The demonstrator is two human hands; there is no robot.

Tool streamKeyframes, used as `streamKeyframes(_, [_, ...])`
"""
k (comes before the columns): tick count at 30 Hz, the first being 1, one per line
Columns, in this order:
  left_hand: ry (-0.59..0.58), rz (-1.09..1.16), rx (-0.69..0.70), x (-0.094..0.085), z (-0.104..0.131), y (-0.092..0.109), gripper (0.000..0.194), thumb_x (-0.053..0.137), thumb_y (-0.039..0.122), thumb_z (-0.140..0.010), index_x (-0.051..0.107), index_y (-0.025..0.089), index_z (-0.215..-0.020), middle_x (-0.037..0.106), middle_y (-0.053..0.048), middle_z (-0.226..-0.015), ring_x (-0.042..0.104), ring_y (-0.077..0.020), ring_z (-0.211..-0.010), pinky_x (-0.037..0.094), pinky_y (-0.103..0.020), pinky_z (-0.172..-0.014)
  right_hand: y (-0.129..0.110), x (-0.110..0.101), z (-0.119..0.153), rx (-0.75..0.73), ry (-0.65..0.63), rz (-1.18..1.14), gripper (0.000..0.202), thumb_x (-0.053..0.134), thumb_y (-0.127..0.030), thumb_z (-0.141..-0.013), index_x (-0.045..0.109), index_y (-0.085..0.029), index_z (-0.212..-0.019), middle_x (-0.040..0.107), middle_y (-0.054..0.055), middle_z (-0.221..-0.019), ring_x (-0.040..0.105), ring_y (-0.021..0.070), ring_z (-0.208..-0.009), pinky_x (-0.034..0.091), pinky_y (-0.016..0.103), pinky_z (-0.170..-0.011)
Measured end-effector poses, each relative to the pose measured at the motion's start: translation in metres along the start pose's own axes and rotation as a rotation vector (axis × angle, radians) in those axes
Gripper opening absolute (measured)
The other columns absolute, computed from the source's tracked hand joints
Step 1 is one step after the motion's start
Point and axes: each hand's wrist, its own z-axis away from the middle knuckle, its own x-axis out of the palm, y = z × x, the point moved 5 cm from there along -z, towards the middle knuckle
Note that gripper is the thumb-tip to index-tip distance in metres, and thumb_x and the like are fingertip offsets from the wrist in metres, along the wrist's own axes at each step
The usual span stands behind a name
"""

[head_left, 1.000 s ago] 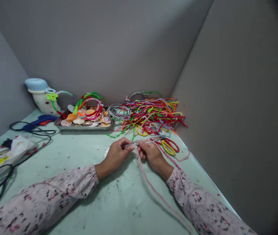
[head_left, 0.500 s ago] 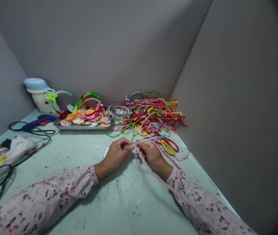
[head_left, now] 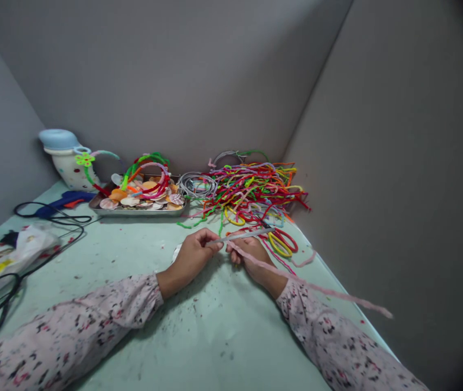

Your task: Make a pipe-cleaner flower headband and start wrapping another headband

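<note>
My left hand point(head_left: 194, 253) pinches one end of a thin, flat grey band point(head_left: 251, 233) between thumb and fingers. The band points off to the right, its far end above my right hand point(head_left: 255, 260). A fuzzy pink pipe cleaner point(head_left: 337, 293) begins at the band near my left fingertips. It crosses over the right hand and wrist, its loose end out past the table edge. My right fingers are curled together at the pipe cleaner's near end; their exact grip is partly hidden. A small white object point(head_left: 176, 252) shows partly behind the left hand.
Behind lie a metal tray point(head_left: 142, 213) of shells with fuzzy-wrapped hoops, coiled grey wire point(head_left: 197, 185) and a heap of coloured pipe cleaners point(head_left: 256, 187). At left are a blue-lidded cup point(head_left: 68, 163), a blue tool point(head_left: 58, 203), a black cord point(head_left: 79, 239) and a plastic bag point(head_left: 31, 247).
The pink pipe cleaner's free length has swung up and right, from hanging along my right forearm to stretching past it. My right fingers have shifted slightly; the left hand stays put.
</note>
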Motion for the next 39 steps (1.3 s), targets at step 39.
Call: streamKeyframes(39, [0.02,0.031,-0.025,0.002,-0.004,-0.009,0.017,0.067,0.029,-0.071,0.064,0.016,-0.083,0.063,0.001,-0.07,0.049,-0.0106,-0.057,0.035,-0.022,-0.053,-0.004,0.005,0.001,-0.051,-0.048,-0.11,0.024,0.062,-0.04,-0.077,0.058,-0.018,-0.067,0.056,-0.002,-0.056,0.046,0.0074,-0.042,0.033,0.019,-0.04])
